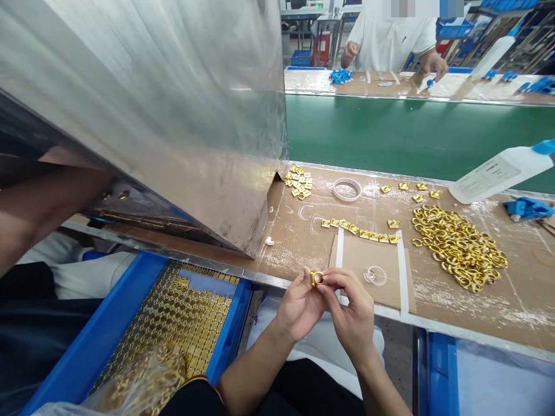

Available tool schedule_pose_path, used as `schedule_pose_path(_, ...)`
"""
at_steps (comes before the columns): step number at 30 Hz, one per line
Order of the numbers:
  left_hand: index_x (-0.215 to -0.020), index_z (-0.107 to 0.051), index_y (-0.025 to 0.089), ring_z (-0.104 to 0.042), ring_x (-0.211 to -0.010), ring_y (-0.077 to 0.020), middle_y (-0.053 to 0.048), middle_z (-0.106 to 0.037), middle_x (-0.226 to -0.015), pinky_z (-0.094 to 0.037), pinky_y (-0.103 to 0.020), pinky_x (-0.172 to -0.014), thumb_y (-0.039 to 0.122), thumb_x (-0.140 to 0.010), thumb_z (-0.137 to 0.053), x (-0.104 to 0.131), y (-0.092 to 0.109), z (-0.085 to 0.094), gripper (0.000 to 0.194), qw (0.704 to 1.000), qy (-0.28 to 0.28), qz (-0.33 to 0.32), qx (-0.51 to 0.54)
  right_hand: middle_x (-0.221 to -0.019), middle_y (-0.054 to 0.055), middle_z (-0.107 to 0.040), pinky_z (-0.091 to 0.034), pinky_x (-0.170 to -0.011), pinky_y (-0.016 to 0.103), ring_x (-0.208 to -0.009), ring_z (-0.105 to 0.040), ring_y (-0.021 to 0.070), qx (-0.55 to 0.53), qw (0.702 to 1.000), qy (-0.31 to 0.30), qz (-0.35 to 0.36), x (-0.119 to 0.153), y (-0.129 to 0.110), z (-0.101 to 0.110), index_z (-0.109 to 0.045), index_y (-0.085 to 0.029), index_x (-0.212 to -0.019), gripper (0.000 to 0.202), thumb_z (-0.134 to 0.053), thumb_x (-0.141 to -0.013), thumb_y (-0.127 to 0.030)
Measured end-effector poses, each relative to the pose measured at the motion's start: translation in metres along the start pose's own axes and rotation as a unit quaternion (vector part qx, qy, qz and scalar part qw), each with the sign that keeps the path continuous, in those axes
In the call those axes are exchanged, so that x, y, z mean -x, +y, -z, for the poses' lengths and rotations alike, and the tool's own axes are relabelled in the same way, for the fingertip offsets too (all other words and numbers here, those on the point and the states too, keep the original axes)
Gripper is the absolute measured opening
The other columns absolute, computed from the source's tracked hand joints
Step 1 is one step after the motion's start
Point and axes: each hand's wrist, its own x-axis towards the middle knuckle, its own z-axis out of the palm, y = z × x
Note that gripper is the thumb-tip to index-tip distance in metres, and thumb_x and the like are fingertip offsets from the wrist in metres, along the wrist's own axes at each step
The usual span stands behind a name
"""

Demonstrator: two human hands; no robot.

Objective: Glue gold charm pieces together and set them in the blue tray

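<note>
Both my hands meet at the table's front edge around one gold ring [317, 278]. The fingertips of my left hand [300, 306] pinch its left side, while my right hand [350, 306] grips its right side. Just beyond lies a cardboard sheet [377, 260] with white tape strips and a small clear round piece [375, 275] on it. A row of gold pieces [364, 234] runs along the sheet's far edge. To the right is a big pile of gold rings [459, 245]. A smaller gold cluster [299, 182] sits at the back left.
A large metal panel [173, 115] stands at the left. Below it is a blue tray [78, 352] of gold pieces. A tape roll [347, 189], a white bottle [498, 173] and a green belt [411, 133] lie beyond. Across it, a person in white [385, 40] works.
</note>
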Motion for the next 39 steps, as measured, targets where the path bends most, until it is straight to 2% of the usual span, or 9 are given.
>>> schedule_pose_path(5, -0.064, -0.067, 0.012, -0.058, -0.072, -0.0103, 0.001, -0.059, -0.071, -0.047, -0.023, -0.075, 0.031, -0.085, -0.08, -0.002, 0.002, -0.002, 0.031, 1.0, -0.012, -0.005, -0.005, -0.094, 0.004, -0.07, -0.06, -0.076, 0.029, -0.088, -0.071, 0.0185, -0.004, 1.0, 0.006, 0.002, -0.004, -0.001, 0.001, -0.067, -0.023, -0.096, 0.015, -0.066, -0.091, -0.009)
schedule_pose_path(10, -0.064, -0.066, 0.012, -0.059, -0.073, -0.0115, 0.001, -0.059, -0.071, -0.048, -0.026, -0.082, 0.032, -0.085, -0.079, -0.002, 0.005, -0.003, 0.032, 1.0, 0.004, -0.003, -0.013, -0.092, 0.005, -0.071, -0.06, -0.074, 0.031, -0.086, -0.071, 0.0202, -0.013, 1.0, 0.003, -0.005, -0.005, -0.001, -0.001, -0.067, -0.023, -0.094, 0.013, -0.069, -0.09, -0.011)
schedule_pose_path(18, -0.064, -0.066, 0.013, -0.057, -0.075, -0.0142, 0.0, -0.057, -0.072, -0.046, -0.031, -0.088, 0.035, -0.085, -0.079, 0.0, 0.005, -0.001, 0.033, 0.999, -0.02, -0.014, -0.043, -0.093, 0.005, -0.072, -0.06, -0.077, 0.03, -0.089, -0.07, 0.0198, -0.035, 0.999, 0.0, -0.02, -0.003, 0.0, -0.001, -0.066, -0.024, -0.098, 0.012, -0.068, -0.091, -0.014)
schedule_pose_path(27, -0.065, -0.065, 0.013, -0.056, -0.074, -0.0125, 0.0, -0.056, -0.071, -0.046, -0.026, -0.081, 0.037, -0.086, -0.078, -0.002, 0.006, 0.0, 0.035, 0.999, -0.018, -0.009, -0.044, -0.095, 0.005, -0.071, -0.059, -0.076, 0.03, -0.09, -0.07, 0.0191, -0.036, 0.999, 0.002, -0.023, -0.002, 0.001, -0.001, -0.067, -0.023, -0.094, 0.01, -0.067, -0.092, -0.013)
schedule_pose_path(39, -0.064, -0.065, 0.012, -0.055, -0.074, -0.0136, -0.001, -0.057, -0.074, -0.046, -0.028, -0.081, 0.034, -0.086, -0.078, 0.0, 0.011, -0.001, 0.033, 0.997, -0.018, -0.019, -0.067, -0.093, 0.007, -0.072, -0.061, -0.072, 0.033, -0.088, -0.071, 0.0219, -0.033, 0.999, 0.001, -0.028, -0.001, -0.001, -0.003, -0.067, -0.023, -0.092, 0.007, -0.067, -0.092, -0.016)
